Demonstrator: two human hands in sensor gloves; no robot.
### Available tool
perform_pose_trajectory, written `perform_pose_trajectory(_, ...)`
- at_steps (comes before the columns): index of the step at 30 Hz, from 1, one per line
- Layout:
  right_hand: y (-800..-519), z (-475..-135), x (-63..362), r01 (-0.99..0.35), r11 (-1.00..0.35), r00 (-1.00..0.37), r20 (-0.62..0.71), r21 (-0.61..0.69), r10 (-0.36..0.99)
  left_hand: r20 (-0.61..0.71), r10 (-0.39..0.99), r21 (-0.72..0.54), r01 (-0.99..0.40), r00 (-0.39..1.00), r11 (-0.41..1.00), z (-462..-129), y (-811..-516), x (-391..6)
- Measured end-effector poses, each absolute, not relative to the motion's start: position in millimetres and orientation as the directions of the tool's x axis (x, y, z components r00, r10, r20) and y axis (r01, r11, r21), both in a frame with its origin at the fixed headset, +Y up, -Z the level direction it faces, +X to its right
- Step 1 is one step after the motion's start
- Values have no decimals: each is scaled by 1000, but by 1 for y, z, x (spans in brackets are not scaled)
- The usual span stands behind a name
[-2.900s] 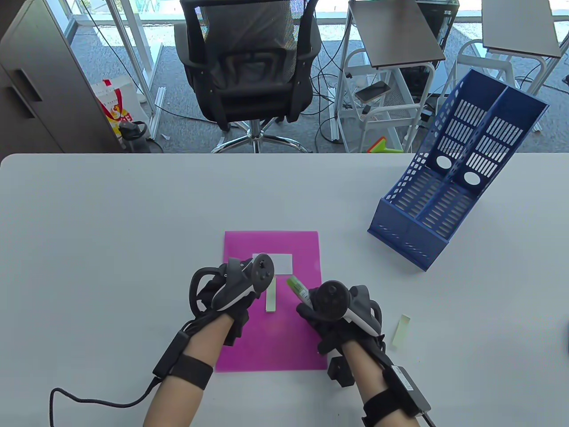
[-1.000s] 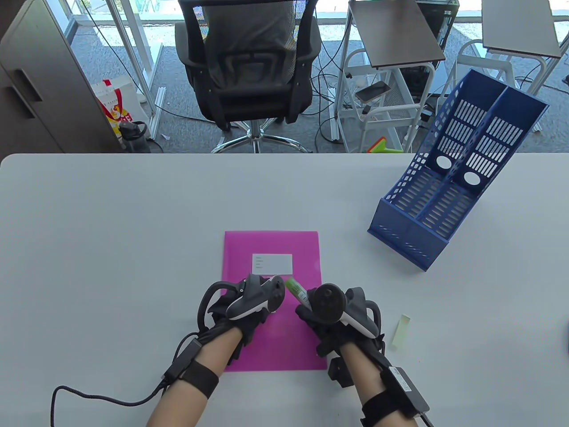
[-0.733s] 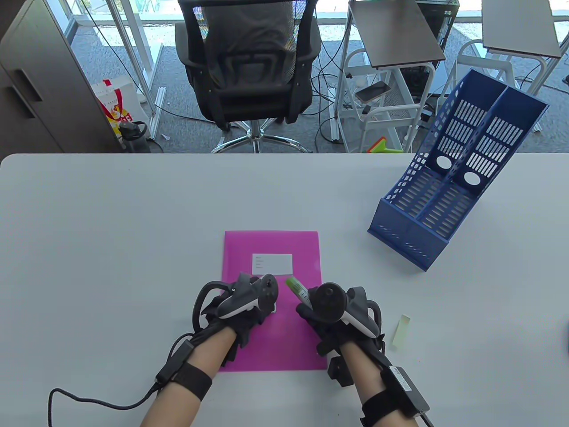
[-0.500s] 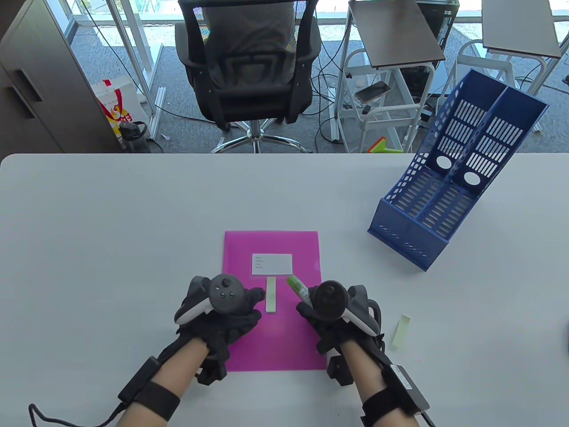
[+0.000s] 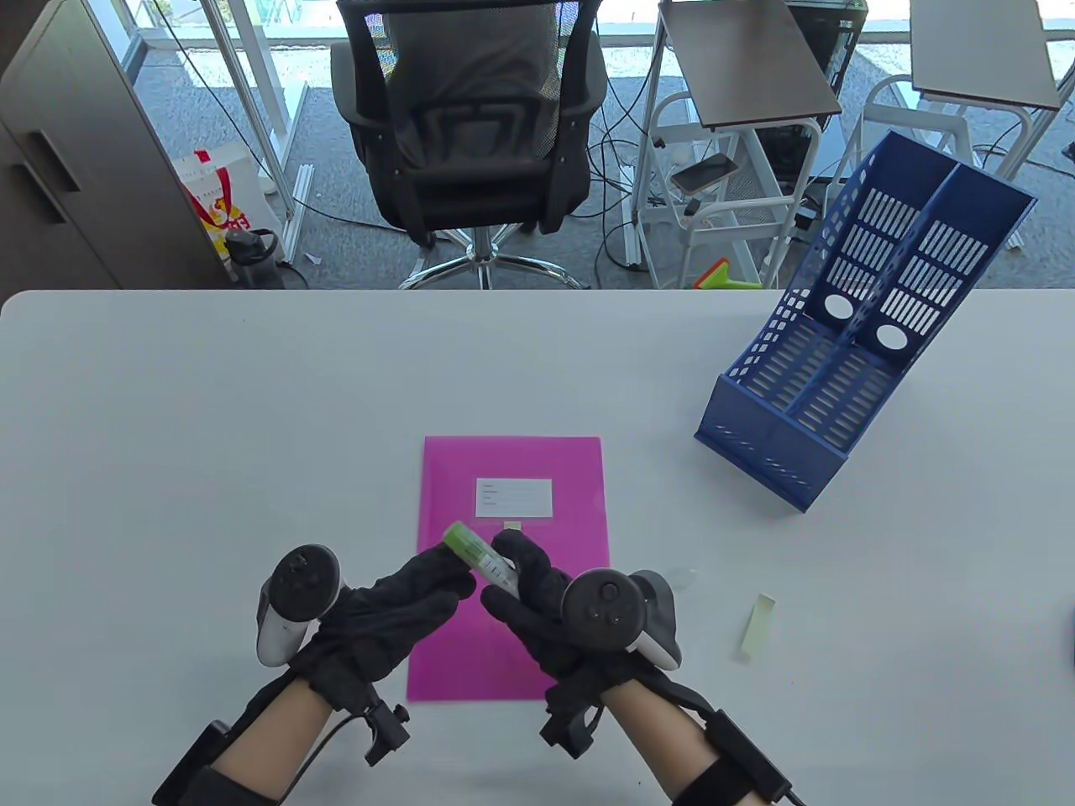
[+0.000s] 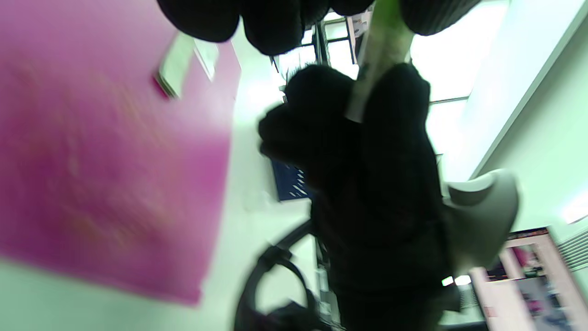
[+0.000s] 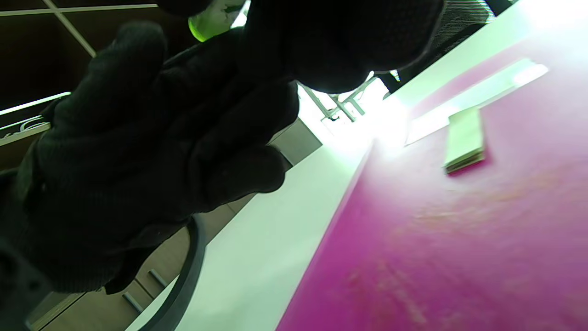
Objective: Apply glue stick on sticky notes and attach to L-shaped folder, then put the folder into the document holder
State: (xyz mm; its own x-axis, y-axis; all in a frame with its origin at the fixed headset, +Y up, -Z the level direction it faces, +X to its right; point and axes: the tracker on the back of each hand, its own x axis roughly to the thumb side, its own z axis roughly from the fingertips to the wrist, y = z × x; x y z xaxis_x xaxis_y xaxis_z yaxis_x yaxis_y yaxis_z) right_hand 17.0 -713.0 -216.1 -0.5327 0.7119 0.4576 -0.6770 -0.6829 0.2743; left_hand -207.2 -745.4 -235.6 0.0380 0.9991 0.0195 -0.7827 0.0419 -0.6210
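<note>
The magenta folder [image 5: 512, 470] lies flat near the table's front, with a white label [image 5: 514, 497] on it. A pale green sticky note [image 7: 464, 140] lies on the folder below the label; in the table view only its far end [image 5: 511, 526] shows past the hands. My right hand [image 5: 521, 579] grips the body of the green glue stick [image 5: 473, 558] above the folder. My left hand [image 5: 449, 579] reaches in from the left and pinches the stick's far end [image 6: 381, 46]. The left wrist view is blurred.
A second sticky note [image 5: 758, 625] lies on the table right of the folder. The blue two-slot document holder [image 5: 848, 353] stands at the back right, tilted open toward me. A small clear piece [image 5: 680, 578] lies beside my right hand.
My left hand has lifted off the sticky note, turned over and taken hold of the glue stick's end. My right hand has carried the stick left, over the folder's middle.
</note>
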Motion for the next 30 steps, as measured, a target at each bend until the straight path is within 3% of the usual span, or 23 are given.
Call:
perform_pose_trajectory(1,-712,-213,11,-651,-712,-551,483,262,681,-28,1000,-658,-752,-12,-28,-234,-749,-205)
perform_pose_trajectory(6,-711,-201,-4,-413,-898,-674,613,150,413,-3,999,-619,-785,33,24,-233,-754,-203)
perform_pose_trajectory(11,-712,-202,1,-344,-904,-685,591,255,427,-32,999,-594,-805,18,-4,-233,-759,-205)
perform_pose_trajectory(17,-690,-197,40,-141,-986,-785,598,86,165,15,999,-621,-783,40,40,-234,-753,-207)
perform_pose_trajectory(22,-684,-204,120,87,-996,-916,394,-2,-80,63,992,-576,-807,112,128,-236,-747,-213)
perform_pose_trajectory(24,-687,-206,161,146,-989,-964,221,-26,-148,103,981,-543,-817,164,194,-237,-743,-216)
perform_pose_trajectory(26,-693,-204,189,146,-988,-989,28,-55,-148,148,963,-481,-834,226,269,-238,-740,-219)
perform_pose_trajectory(28,-706,-201,213,93,-993,-995,-55,-67,-89,198,923,-388,-838,329,382,-238,-737,-225)
perform_pose_trajectory(30,-717,-202,227,38,-997,-997,-69,73,-43,242,871,-324,-810,427,488,-239,-736,-231)
